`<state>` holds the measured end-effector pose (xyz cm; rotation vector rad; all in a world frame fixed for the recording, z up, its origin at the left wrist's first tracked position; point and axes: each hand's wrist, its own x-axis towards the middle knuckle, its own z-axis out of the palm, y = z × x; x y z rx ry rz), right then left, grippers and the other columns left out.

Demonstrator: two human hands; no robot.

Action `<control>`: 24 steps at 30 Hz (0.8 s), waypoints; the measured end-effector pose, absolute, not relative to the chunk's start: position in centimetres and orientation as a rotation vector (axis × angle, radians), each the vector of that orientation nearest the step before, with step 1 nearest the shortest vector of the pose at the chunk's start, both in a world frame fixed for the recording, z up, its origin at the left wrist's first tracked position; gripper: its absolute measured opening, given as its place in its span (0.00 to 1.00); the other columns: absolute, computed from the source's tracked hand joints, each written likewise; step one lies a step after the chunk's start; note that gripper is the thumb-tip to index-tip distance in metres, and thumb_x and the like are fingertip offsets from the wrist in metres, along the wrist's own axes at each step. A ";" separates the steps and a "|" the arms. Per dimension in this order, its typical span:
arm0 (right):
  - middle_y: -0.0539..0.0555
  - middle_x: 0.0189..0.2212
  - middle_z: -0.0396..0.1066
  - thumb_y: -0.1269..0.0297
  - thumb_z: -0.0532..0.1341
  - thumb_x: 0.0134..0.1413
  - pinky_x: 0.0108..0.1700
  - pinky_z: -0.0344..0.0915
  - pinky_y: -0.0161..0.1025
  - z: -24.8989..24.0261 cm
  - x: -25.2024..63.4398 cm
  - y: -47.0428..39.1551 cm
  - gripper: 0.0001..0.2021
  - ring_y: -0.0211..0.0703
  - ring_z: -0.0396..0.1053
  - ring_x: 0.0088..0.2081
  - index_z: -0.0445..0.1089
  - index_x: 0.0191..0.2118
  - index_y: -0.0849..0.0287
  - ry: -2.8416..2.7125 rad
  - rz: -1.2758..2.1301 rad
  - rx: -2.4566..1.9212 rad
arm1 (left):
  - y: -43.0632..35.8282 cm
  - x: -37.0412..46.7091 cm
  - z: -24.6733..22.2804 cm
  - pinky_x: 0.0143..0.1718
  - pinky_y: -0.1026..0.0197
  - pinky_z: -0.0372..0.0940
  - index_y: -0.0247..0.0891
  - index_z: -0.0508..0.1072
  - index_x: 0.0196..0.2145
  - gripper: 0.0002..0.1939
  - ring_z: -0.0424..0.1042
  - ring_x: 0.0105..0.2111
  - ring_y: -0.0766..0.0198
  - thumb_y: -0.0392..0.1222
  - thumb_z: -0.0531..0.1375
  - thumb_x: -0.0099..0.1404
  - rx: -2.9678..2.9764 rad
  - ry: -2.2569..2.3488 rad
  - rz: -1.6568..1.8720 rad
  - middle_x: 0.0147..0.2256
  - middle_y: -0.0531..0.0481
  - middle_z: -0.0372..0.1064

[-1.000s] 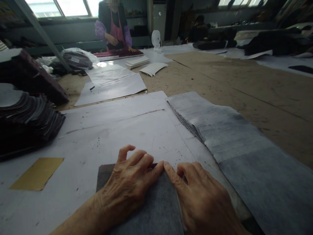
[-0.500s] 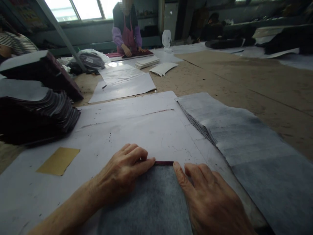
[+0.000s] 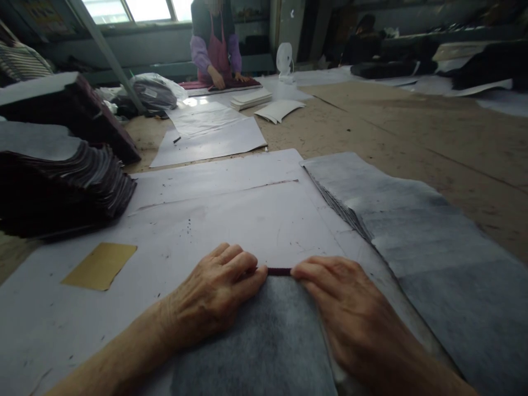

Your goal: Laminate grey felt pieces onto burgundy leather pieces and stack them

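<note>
A grey-blue fabric piece (image 3: 264, 341) lies in front of me on white paper (image 3: 223, 220). Along its far end runs a narrow dark maroon folded edge (image 3: 279, 271). My left hand (image 3: 218, 291) is closed at the left end of this edge, thumb and fingertips pressed together on it. At the right end my right hand (image 3: 342, 302) pinches the edge between thumb and fingers. Only the short stretch of edge between the two hands shows; the rest of it is covered by the fingers.
A fanned stack of grey fabric pieces (image 3: 412, 220) lies to the right. On the left stand dark fabric stacks (image 3: 61, 181) and a yellowish card (image 3: 100, 266). Farther off are white sheets (image 3: 218, 140), a small fan (image 3: 284, 61) and a person in a pink apron (image 3: 216, 49).
My right hand has turned and drawn its fingers together, from a pointing finger on the edge to a pinch. The left hand stays on the edge. The view has shifted slightly.
</note>
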<state>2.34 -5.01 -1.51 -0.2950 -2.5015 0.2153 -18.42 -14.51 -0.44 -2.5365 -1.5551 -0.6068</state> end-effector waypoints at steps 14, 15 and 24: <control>0.58 0.27 0.66 0.82 0.46 0.52 0.33 0.66 0.44 -1.7 -2.0 -7.7 0.16 0.46 0.62 0.32 0.71 0.35 0.69 -2.480 0.026 -0.421 | -15.1 -19.6 -0.4 0.35 0.57 0.63 0.31 0.65 0.48 0.17 0.60 0.33 0.62 0.28 0.47 0.63 -2.544 -1.616 -0.700 0.35 0.44 0.64; 0.58 0.27 0.66 0.82 0.46 0.52 0.33 0.66 0.44 -1.8 -2.0 -7.6 0.17 0.46 0.61 0.32 0.71 0.37 0.71 -2.481 0.003 -0.405 | -15.4 -20.1 -0.4 0.35 0.58 0.63 0.31 0.64 0.49 0.18 0.60 0.34 0.63 0.27 0.48 0.62 -2.550 -1.644 -0.763 0.36 0.44 0.63; 0.53 0.27 0.68 0.81 0.47 0.54 0.30 0.59 0.39 -1.3 -1.7 -7.0 0.18 0.43 0.61 0.30 0.70 0.44 0.66 -2.527 -0.148 -0.349 | -16.8 -22.7 -0.6 0.34 0.59 0.63 0.34 0.66 0.47 0.22 0.60 0.33 0.63 0.22 0.47 0.57 -2.582 -1.605 -0.756 0.34 0.45 0.63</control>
